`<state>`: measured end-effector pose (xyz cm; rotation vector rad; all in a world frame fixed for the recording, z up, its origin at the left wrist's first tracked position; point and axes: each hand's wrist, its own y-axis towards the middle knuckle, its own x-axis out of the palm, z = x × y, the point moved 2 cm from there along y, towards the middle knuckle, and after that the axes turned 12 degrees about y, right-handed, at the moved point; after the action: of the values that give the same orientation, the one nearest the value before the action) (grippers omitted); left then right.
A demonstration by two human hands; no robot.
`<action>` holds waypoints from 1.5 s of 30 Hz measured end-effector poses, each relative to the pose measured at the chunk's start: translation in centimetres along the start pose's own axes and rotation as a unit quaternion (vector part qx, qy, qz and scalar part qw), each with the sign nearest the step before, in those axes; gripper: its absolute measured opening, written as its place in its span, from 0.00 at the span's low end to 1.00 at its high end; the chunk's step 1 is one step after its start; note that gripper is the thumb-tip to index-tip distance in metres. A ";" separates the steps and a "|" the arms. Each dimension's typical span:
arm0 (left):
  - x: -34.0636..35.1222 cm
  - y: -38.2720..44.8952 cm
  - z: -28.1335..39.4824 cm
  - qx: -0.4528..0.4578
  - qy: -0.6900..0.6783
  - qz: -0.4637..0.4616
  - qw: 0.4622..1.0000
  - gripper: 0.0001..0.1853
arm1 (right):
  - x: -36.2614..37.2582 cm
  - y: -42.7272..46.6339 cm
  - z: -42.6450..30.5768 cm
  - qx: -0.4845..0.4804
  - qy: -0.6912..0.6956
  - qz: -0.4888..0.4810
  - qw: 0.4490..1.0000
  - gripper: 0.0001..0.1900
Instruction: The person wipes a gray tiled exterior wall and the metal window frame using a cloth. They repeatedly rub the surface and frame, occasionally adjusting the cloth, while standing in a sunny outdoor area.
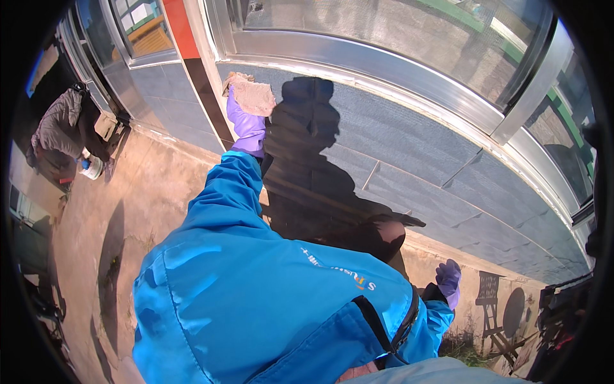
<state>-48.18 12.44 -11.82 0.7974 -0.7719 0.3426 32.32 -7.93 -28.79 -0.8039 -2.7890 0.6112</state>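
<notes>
My left hand (247,120), in a purple rubber glove, is raised at the upper left and holds a pinkish cloth (252,96) against the grey wall tiles (297,86), just below the metal window frame (336,53). A dark shadow of a person falls across the tiles beside it. On the lower right, my right hand (449,279) wears the same kind of purple glove. Its fingers look curled, and nothing shows in it, though its palm side is hidden. Both arms are in blue jacket sleeves.
Another person (67,125) bends over at the far left, near a white bucket (91,168). A red and dark brown pillar strip (184,33) stands left of the window. Grass (463,343) grows at the wall's foot, lower right, near dark items at the picture's rim.
</notes>
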 end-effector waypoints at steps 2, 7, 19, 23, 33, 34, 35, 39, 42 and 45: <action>-1.0 -1.3 -0.8 -0.010 0.031 0.010 0.999 0.15 | 0.1 -0.3 -0.1 -0.003 0.003 -0.001 1.000 0.33; -0.8 -4.5 -3.5 -0.022 0.117 0.067 0.991 0.17 | 0.1 -1.5 -0.2 -0.008 0.008 -0.004 1.000 0.32; 1.5 1.3 6.4 0.243 0.580 0.117 0.768 0.26 | 0.4 -4.4 -1.7 -0.014 -0.011 0.011 1.000 0.32; 2.1 11.2 9.8 0.235 0.660 0.077 0.710 0.29 | 0.7 -4.6 -1.6 -0.016 0.003 0.005 1.000 0.34; -2.3 16.2 9.3 0.099 0.802 0.013 0.588 0.37 | 0.4 -2.5 -1.0 -0.007 -0.014 -0.005 1.000 0.35; -2.0 16.6 9.4 0.093 0.828 -0.012 0.553 0.38 | 0.3 -2.0 -1.0 0.004 -0.015 0.000 1.000 0.34; -1.7 16.8 9.7 0.076 0.841 -0.026 0.535 0.39 | 0.1 -1.5 -0.9 0.015 -0.022 0.019 0.999 0.34; 0.8 14.9 10.6 -0.023 0.900 -0.071 0.430 0.39 | -0.3 -1.0 -0.4 0.006 -0.010 0.000 1.000 0.32; 4.5 11.7 11.2 -0.004 0.886 -0.090 0.454 0.36 | -0.5 -1.9 -0.3 -0.013 -0.003 -0.004 1.000 0.31; 8.9 8.4 11.1 0.005 0.879 -0.101 0.466 0.28 | -0.2 -2.6 -0.6 -0.012 0.002 -0.001 1.000 0.30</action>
<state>-52.13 9.64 3.96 0.1646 1.3327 0.7140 31.43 -9.85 -27.15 -0.8073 -2.7979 0.5759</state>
